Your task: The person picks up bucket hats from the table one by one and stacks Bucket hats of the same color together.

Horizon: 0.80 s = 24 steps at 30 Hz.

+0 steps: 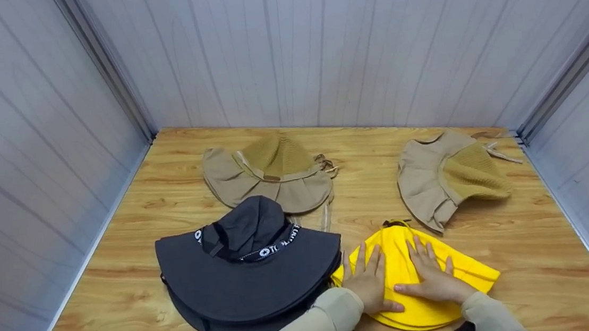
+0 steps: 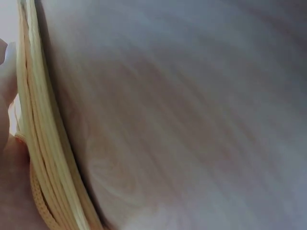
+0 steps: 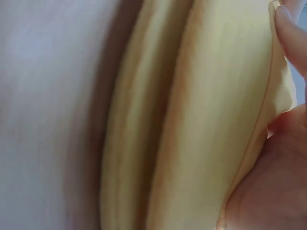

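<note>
A yellow hat [image 1: 435,308], folded flat, lies at the front right of the wooden table. Both hands rest on it with fingers spread and straight. My left hand [image 1: 367,282] touches its left part; my right hand [image 1: 435,278] presses on the middle and right. In the left wrist view the stacked edge layers of the yellow hat [image 2: 48,124] stand beside the hand. The right wrist view has the hat's thick folded brim [image 3: 192,124], with the thumb at its upper edge. Close by the left hand lies a dark grey hat [image 1: 252,292], its crown up and a lettered band showing.
Behind the dark hat is a beige and mustard hat [image 1: 278,161] with ties. Another beige and mustard hat [image 1: 471,171] lies at the back right on its side. Pale panelled walls [image 1: 295,48] enclose the wooden table [image 1: 125,297] on the back and both sides.
</note>
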### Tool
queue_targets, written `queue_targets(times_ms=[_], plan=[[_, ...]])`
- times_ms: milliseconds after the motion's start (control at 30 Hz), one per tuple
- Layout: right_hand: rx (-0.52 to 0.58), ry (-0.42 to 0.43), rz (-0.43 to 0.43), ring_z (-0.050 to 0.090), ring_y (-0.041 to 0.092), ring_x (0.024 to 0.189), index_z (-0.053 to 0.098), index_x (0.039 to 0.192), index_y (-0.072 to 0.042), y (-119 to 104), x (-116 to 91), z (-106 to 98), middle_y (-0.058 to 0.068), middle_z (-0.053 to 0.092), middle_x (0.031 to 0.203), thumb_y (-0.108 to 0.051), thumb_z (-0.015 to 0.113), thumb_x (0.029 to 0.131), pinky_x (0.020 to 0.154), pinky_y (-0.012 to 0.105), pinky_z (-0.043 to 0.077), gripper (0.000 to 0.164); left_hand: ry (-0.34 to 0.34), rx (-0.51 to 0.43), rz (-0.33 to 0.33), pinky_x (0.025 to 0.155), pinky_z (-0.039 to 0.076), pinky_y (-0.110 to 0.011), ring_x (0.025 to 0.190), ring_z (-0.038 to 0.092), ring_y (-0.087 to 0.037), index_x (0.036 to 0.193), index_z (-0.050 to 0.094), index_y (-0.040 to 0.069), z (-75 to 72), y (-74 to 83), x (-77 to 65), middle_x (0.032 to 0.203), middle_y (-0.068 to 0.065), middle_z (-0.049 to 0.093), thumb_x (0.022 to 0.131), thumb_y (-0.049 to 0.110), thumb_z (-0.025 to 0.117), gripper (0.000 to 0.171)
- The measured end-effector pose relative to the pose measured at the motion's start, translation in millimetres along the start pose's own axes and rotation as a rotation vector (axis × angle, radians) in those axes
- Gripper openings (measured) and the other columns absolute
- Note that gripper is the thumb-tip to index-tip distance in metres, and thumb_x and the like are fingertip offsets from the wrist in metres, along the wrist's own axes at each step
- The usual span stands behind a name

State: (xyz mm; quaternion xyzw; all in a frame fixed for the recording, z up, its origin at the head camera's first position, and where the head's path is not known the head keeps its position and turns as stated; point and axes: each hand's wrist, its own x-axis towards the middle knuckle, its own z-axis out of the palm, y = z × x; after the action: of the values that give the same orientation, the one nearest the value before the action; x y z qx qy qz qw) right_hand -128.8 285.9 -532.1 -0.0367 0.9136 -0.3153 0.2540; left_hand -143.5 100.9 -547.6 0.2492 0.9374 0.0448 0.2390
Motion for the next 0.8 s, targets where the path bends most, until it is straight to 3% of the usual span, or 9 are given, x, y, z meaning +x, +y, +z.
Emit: queue_targets(times_ms=[367, 800], plan=[[0.005, 0.003, 0.001, -0.022, 0.051, 0.145, 0.0, 0.157, 0.002, -2.6, 1.9, 9.3, 0.024, -0.022, 0.161, -0.058, 0.07, 0.085, 0.102, 0.076, -0.021, 0.117, -0.031, -0.01, -0.002, 0.124, 0.002, -0.055, 0.154, -0.013, -0.02, 0.16, 0.008, 0.024, -0.8, -5.4, -7.7, 0.167, 0.009, -0.007, 0.077, 0.082, 0.052, 0.111], [-0.006, 0.038, 0.002, -0.018, 0.049, 0.147, 0.004, 0.157, 0.001, 0.5, 0.3, 3.6, 0.023, -0.017, 0.163, -0.057, 0.071, 0.084, 0.104, 0.077, -0.015, 0.115, -0.023, -0.01, -0.002, 0.123, 0.002, -0.055, 0.154, -0.012, -0.021, 0.16, 0.009, 0.025, -1.6, -1.1, -0.7, 0.167, 0.009, -0.007, 0.076, 0.083, 0.052, 0.111]])
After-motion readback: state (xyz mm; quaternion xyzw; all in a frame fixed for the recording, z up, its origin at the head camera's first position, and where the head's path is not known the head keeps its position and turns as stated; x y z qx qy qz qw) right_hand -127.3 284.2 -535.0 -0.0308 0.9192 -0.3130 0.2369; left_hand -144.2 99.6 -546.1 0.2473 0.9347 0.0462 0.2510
